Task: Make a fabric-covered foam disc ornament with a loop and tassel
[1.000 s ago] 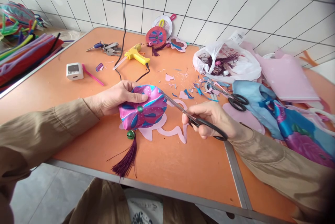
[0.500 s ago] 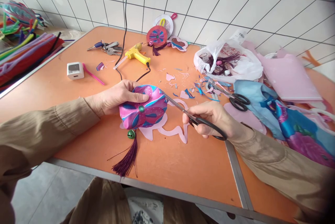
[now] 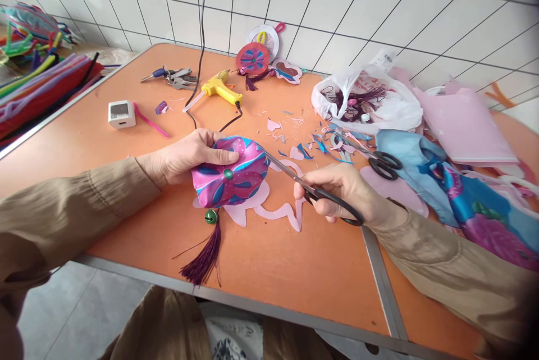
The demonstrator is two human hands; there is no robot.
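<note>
From my screen, the orange table [image 3: 303, 270] and what lies on it sit a hair further right than a second ago (the camera has turned slightly, I think). Little else differs: both hands keep the same pose.

My left hand [image 3: 189, 155] holds the ornament [image 3: 248, 176] pinched, thumb flat on its front and the other fingers mostly hidden behind. My right hand [image 3: 345, 191] is wrapped around the black-handled scissors [image 3: 286, 167], whose blades point at the ornament's upper right edge and reach it. I can't tell whether the blades have parted or closed at all since the earlier picture.

The ornament is near the middle of the table's front half, over a pink cut-out [image 3: 257, 197] that peeks out below and to its right. It is rounded and shiny, rather puckered, in magenta and bright blue with petal shapes and pale dots; its face is tilted up toward me. A dark purple tassel [image 3: 205, 259] fans out below it toward the table's front edge, with one or two stray threads. A green bell [image 3: 210, 216] sits above the tassel, and a small green bead [image 3: 228, 174] marks the flower's centre.
</note>
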